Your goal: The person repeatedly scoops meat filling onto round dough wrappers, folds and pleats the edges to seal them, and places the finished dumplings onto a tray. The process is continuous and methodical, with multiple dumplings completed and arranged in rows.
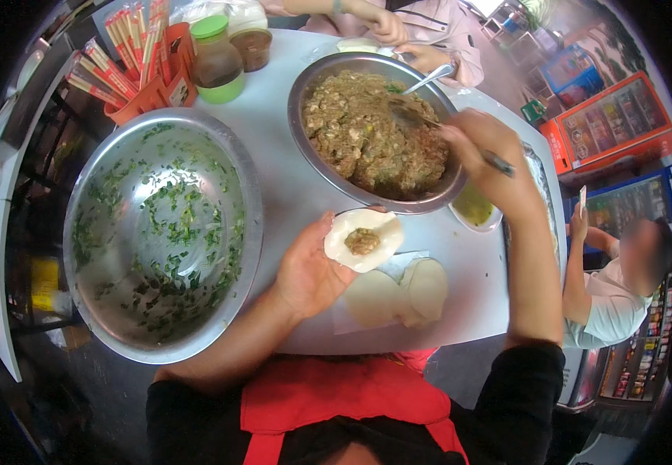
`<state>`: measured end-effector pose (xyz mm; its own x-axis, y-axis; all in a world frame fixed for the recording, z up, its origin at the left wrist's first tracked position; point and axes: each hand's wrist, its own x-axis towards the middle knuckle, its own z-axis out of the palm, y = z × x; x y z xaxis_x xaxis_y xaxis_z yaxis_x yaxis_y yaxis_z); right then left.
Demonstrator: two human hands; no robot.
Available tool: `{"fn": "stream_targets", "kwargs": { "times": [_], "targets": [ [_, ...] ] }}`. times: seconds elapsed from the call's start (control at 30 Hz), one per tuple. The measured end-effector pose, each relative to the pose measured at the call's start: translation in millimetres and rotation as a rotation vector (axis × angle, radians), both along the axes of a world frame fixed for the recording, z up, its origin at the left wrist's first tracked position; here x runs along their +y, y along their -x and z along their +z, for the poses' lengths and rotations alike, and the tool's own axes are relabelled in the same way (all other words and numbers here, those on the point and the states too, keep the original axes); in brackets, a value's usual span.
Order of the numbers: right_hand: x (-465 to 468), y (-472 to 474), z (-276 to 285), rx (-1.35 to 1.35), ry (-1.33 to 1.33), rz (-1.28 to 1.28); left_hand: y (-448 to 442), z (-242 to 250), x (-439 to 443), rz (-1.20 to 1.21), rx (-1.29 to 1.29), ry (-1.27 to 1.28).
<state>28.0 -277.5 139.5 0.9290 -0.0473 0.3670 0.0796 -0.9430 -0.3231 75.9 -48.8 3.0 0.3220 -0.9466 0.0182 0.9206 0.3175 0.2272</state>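
Observation:
On the open palm side of my left hand [309, 273] rests a round dough wrapper [387, 235], held by thumb and fingers. A small lump of minced filling [362, 240] sits at its middle. My right hand [487, 148] grips a metal spoon [496, 163] whose bowl end is over the filling in a steel basin [341, 195]. That basin is heaped with minced filling [365, 133], and a second spoon [432, 77] leans in it. Nearer to me, below my left hand, more dough wrappers [424, 290] lie on a white sheet [347, 322].
A large steel bowl [254, 192] with chopped greens stands left. Behind it are an orange chopstick holder [167, 96], a green-lidded jar [219, 64] and a brown tub [252, 49]. A dish of greenish liquid [475, 206] sits right. One person's hands [391, 29] work opposite; another person [609, 290] stands right.

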Motion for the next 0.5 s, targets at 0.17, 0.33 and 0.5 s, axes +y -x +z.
{"fn": "stream_targets", "kwargs": {
  "times": [0.17, 0.33, 0.5],
  "targets": [
    [29.9, -2.6, -19.4, 0.071, 0.099, 0.385, -1.6, -3.2, 1.4, -0.008, -0.017, 0.003],
    [25.5, 17.2, 1.7, 0.170, -0.249, 0.010, 0.7, -0.4, 1.9, -0.020, 0.009, 0.019],
    [33.2, -10.0, -27.9, 0.130, -0.288, 0.097, 2.1, -0.1, 1.1, -0.019, 0.005, 0.023]
  ]
}}
